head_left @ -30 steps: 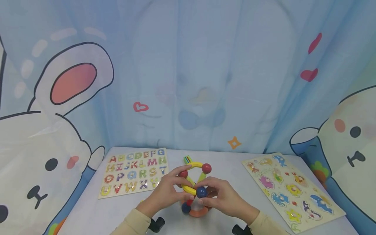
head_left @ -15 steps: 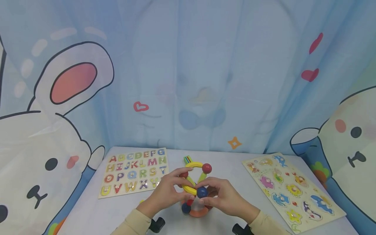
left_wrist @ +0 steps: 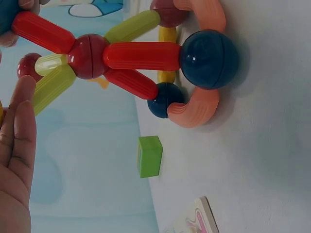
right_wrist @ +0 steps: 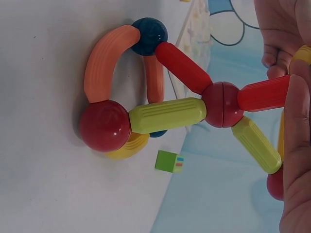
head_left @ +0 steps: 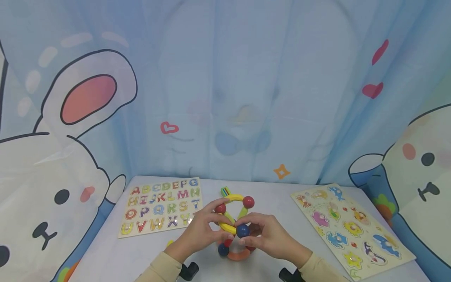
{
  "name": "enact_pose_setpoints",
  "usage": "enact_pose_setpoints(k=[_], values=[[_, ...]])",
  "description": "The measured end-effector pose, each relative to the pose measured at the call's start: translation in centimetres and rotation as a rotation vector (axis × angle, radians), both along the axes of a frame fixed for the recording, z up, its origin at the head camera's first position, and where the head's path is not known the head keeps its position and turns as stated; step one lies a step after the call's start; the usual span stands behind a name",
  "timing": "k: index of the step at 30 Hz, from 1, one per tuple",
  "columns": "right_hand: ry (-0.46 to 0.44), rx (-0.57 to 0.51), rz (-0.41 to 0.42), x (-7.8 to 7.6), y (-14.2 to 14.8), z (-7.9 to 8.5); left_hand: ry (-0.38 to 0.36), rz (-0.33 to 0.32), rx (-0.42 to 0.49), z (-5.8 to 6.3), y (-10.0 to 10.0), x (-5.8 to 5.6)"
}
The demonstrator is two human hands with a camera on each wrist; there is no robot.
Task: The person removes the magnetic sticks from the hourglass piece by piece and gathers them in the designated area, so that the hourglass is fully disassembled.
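A magnetic ball-and-rod construction stands on the table. Its base ring has orange curved rods and balls; straight red and green rods rise to a middle red ball and spread upward to a second ring. My left hand pinches a yellow curved rod on the near side of that upper ring, its forefinger by a red ball. With thumb and fingers, my right hand holds a dark blue ball at the rod's right end. Another red ball sits at the ring's far right.
An alphabet puzzle board lies at the left, and an animal puzzle board at the right. Behind the construction stands a small green block with a striped face. A printed blue curtain hangs behind the table.
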State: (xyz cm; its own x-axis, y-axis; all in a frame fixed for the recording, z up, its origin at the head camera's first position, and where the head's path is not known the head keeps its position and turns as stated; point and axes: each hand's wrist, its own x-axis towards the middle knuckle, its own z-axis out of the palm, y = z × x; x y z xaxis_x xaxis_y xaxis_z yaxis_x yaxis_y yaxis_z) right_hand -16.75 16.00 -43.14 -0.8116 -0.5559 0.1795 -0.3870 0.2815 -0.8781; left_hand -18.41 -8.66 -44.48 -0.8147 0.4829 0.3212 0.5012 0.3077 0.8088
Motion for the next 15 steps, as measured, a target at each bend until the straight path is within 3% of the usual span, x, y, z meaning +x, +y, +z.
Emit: enact_pose_setpoints(k=[15], values=[[-0.049,-0.028,0.046,-0.08,0.16,0.18,0.013,-0.002,0.003,-0.21,0.03,-0.12]])
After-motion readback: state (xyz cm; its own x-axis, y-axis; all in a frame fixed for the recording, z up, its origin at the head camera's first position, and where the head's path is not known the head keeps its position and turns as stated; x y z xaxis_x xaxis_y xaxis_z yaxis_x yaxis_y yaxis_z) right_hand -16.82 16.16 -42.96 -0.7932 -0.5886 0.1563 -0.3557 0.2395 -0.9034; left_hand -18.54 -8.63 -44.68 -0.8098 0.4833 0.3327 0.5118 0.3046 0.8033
